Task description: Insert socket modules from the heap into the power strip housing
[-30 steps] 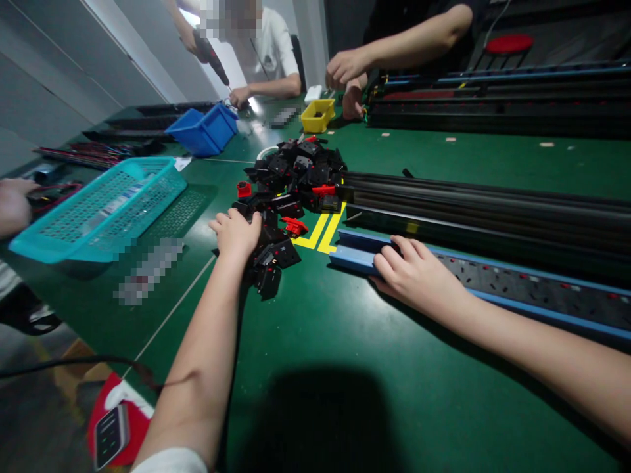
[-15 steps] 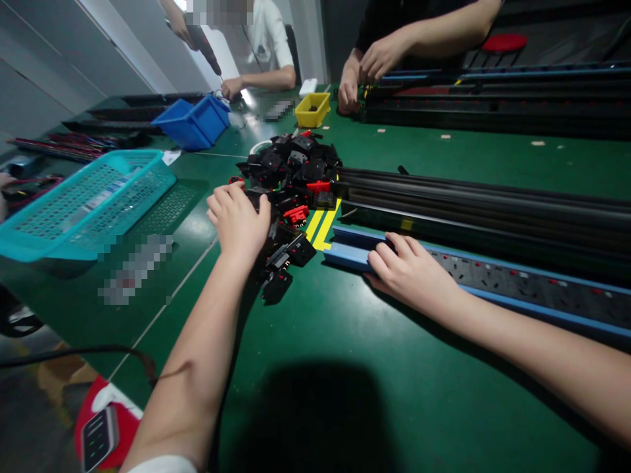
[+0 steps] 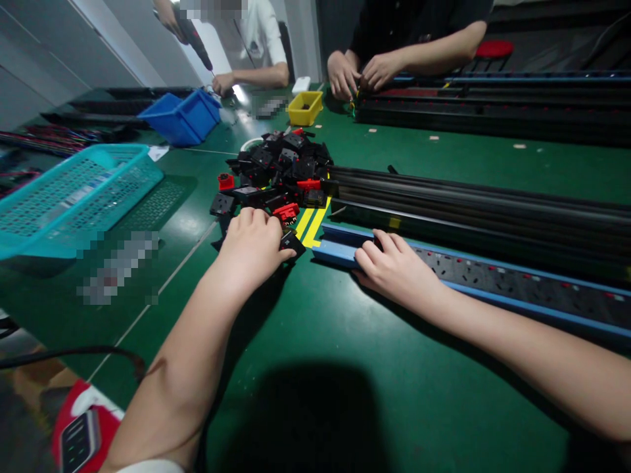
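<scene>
My left hand (image 3: 254, 244) lies at the near edge of a heap of black and red socket modules (image 3: 283, 172), fingers curled over a black module (image 3: 292, 244) whose corner sticks out past my fingertips. My right hand (image 3: 393, 270) rests on the left end of a long blue power strip rail (image 3: 517, 289), fingers bent down onto its black socket face. Both forearms reach in over the green table (image 3: 355, 355).
Long black rails (image 3: 468, 203) lie behind the blue rail. A teal basket (image 3: 73, 197) stands at the left, blue bins (image 3: 180, 118) and a small yellow bin (image 3: 304, 108) farther back. Two other people work at the far side, one holding a power screwdriver (image 3: 194, 39).
My left hand has pulled back from the heap's left side toward me and to the right, closing over a black module. My right hand has stayed on the rail's end.
</scene>
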A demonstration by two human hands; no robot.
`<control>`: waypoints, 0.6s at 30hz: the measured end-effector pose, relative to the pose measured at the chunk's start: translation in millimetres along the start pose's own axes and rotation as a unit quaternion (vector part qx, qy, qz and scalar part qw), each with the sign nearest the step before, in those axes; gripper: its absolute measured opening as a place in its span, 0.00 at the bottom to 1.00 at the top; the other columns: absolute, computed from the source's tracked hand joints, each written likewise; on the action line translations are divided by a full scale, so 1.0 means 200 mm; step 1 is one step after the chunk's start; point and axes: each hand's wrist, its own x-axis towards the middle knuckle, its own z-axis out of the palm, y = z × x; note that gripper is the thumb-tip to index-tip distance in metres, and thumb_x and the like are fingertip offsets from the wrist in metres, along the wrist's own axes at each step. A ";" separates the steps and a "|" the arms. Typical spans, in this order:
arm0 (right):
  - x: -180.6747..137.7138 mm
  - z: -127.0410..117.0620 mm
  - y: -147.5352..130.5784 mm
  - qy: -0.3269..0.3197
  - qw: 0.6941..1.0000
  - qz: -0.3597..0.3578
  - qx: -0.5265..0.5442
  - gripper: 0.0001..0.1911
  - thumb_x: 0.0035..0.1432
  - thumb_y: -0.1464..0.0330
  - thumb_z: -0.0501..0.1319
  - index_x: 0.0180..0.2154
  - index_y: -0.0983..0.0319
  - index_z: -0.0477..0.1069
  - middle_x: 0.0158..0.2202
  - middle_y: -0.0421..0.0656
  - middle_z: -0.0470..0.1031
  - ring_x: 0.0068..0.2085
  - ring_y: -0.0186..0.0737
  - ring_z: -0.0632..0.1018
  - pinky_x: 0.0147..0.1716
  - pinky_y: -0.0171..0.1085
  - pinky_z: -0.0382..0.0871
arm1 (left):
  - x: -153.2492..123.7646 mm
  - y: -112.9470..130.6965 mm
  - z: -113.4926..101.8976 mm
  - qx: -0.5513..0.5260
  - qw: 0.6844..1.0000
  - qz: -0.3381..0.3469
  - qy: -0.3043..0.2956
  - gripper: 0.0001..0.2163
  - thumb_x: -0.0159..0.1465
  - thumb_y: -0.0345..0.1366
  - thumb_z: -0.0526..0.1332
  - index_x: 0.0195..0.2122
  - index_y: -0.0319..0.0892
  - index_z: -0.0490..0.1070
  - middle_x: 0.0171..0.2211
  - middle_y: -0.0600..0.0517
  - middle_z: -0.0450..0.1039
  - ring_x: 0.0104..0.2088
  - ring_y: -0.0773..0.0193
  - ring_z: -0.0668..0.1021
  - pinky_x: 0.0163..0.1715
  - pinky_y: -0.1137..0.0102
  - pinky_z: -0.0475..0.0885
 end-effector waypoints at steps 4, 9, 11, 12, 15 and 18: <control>0.00 0.00 -0.01 -0.007 1.000 0.008 0.005 0.10 0.69 0.65 0.55 0.41 0.64 0.71 0.39 0.49 0.74 0.52 0.58 0.72 0.46 0.46 0.60 | 0.00 0.02 0.00 0.035 0.999 0.005 -0.018 0.18 0.51 0.42 0.73 0.38 0.40 0.73 0.48 0.38 0.71 0.57 0.34 0.68 0.56 0.48 0.64; 0.00 -0.01 -0.01 -0.013 1.000 0.008 0.010 0.09 0.69 0.66 0.55 0.41 0.64 0.71 0.38 0.48 0.74 0.50 0.57 0.73 0.45 0.46 0.60 | 0.01 0.03 0.02 0.007 1.000 0.015 -0.015 0.13 0.52 0.40 0.72 0.35 0.42 0.72 0.47 0.41 0.71 0.57 0.36 0.67 0.57 0.48 0.61; 0.00 -0.01 -0.01 -0.013 1.000 0.007 0.009 0.09 0.68 0.66 0.55 0.41 0.64 0.71 0.38 0.48 0.74 0.50 0.58 0.73 0.45 0.47 0.60 | 0.03 0.03 0.03 0.003 1.000 0.022 -0.020 0.13 0.52 0.40 0.71 0.34 0.43 0.71 0.45 0.41 0.72 0.55 0.38 0.68 0.57 0.48 0.61; 0.00 -0.01 -0.01 -0.013 1.000 0.007 0.009 0.09 0.68 0.66 0.55 0.41 0.65 0.71 0.37 0.48 0.74 0.51 0.58 0.73 0.46 0.47 0.60 | 0.03 0.02 0.03 0.001 0.999 0.027 -0.025 0.12 0.52 0.40 0.71 0.33 0.43 0.71 0.45 0.42 0.73 0.55 0.39 0.68 0.57 0.49 0.61; -0.01 -0.01 -0.02 -0.013 1.000 0.008 0.007 0.09 0.69 0.67 0.55 0.40 0.65 0.71 0.38 0.48 0.74 0.51 0.59 0.72 0.47 0.48 0.60 | 0.05 0.02 0.02 -0.024 0.997 0.048 -0.058 0.10 0.54 0.41 0.68 0.32 0.44 0.69 0.40 0.44 0.73 0.52 0.41 0.71 0.55 0.51 0.63; 0.00 0.00 -0.02 -0.021 1.000 0.013 0.010 0.10 0.69 0.66 0.54 0.41 0.65 0.71 0.38 0.49 0.74 0.52 0.59 0.72 0.47 0.48 0.60 | 0.06 0.01 -0.02 -0.055 0.993 0.064 -0.086 0.08 0.57 0.41 0.63 0.32 0.45 0.67 0.35 0.47 0.73 0.47 0.45 0.74 0.52 0.54 0.65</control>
